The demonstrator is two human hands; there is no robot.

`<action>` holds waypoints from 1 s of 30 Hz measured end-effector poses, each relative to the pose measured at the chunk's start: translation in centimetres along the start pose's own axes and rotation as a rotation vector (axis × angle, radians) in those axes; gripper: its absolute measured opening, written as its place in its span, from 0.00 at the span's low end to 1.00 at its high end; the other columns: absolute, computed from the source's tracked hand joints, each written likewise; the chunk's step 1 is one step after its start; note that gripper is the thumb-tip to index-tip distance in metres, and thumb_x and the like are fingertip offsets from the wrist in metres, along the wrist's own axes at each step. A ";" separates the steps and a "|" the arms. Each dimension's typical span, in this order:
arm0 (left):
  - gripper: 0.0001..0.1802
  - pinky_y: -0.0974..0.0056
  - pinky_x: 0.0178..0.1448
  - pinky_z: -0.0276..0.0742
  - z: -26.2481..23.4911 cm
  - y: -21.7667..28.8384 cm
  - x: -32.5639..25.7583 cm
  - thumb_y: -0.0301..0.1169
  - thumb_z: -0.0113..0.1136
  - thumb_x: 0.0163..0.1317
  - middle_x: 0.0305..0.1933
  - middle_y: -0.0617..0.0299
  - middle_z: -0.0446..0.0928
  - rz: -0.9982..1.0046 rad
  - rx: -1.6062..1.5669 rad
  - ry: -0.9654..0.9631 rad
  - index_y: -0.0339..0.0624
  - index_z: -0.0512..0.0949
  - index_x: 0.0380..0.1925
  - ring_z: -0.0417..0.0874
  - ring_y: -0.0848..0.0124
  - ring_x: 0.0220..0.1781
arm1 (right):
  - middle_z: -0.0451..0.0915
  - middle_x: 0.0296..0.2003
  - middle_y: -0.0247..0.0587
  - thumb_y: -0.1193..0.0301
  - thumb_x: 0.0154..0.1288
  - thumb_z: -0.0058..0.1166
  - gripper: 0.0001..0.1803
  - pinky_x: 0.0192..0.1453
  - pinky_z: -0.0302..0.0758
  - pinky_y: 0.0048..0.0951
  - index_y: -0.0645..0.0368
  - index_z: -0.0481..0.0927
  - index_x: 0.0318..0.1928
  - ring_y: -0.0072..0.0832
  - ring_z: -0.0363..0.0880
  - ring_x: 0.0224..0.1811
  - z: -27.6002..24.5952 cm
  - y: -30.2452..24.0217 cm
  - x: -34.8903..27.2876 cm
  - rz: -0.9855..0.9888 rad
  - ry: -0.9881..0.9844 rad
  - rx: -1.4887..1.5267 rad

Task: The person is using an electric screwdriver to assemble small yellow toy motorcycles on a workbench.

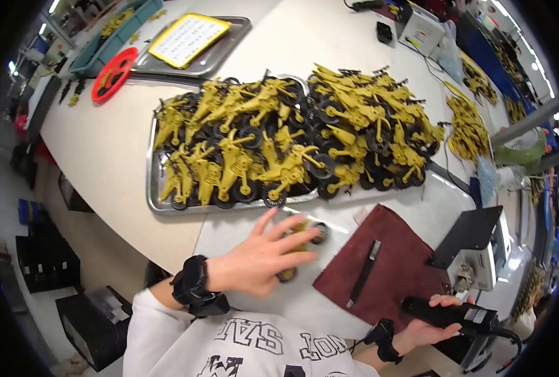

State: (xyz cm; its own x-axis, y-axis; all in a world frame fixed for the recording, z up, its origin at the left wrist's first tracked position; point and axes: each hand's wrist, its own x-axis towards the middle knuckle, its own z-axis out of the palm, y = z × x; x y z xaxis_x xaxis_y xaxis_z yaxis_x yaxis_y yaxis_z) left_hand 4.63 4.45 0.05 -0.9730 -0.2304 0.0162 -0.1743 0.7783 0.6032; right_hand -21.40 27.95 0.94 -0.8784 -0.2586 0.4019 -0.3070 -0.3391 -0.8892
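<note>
My left hand (pixel 264 256) reaches over a small yellow toy motorcycle (pixel 319 233) with black wheels on the pale table. Its fingers are stretched out and apart, and they hide much of the toy. Whether they touch it I cannot tell. In my right hand (pixel 427 332) lies a black corded power screwdriver (pixel 458 315), its body pointing left and its cable leaving at the right. Beyond my left hand, a metal tray (pixel 151 188) is heaped with similar yellow motorcycles (pixel 234 164). Another pile of them (pixel 370 122) stands to its right.
A dark red cloth (pixel 396 270) with a flat black strip (pixel 364 273) on it lies between my hands. At right stands a boxy device with a black plate (pixel 468 237). Farther back are a red dish (pixel 114 75), a second tray (pixel 229 47) and a teal bin (pixel 125 31).
</note>
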 end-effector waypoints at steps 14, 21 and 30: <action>0.42 0.53 0.68 0.56 -6.2 -14.1 -15.1 0.31 0.61 0.37 0.60 0.45 0.65 -0.916 0.221 0.418 0.41 0.64 0.60 0.61 0.50 0.65 | 0.70 0.26 0.40 0.39 0.60 0.45 0.46 0.30 0.68 0.27 0.68 0.53 0.61 0.26 0.68 0.23 0.9 0.3 0.0 -0.024 0.101 0.006; 0.28 0.68 0.48 0.69 -6.1 -13.5 -13.6 0.22 0.54 0.46 0.39 0.62 0.73 -0.800 -0.013 0.854 0.41 0.73 0.52 0.72 0.72 0.45 | 0.71 0.24 0.40 0.38 0.60 0.44 0.45 0.24 0.70 0.26 0.67 0.56 0.59 0.28 0.71 0.20 1.0 0.3 0.3 -0.046 0.121 -0.057; 0.24 0.66 0.48 0.70 -5.3 -12.4 -12.0 0.27 0.57 0.56 0.41 0.58 0.73 -0.872 0.265 0.846 0.37 0.72 0.54 0.73 0.69 0.42 | 0.72 0.26 0.38 0.38 0.60 0.44 0.44 0.28 0.66 0.26 0.65 0.58 0.60 0.26 0.70 0.22 0.8 0.3 0.0 -0.029 0.103 -0.039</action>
State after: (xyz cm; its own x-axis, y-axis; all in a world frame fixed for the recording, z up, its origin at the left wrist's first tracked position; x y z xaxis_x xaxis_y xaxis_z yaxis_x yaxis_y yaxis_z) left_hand 19.24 -5.56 -3.39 -0.1314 -0.9568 0.2594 -0.8341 0.2481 0.4926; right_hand -21.23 27.17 0.87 -0.9013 -0.1541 0.4048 -0.3452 -0.3089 -0.8862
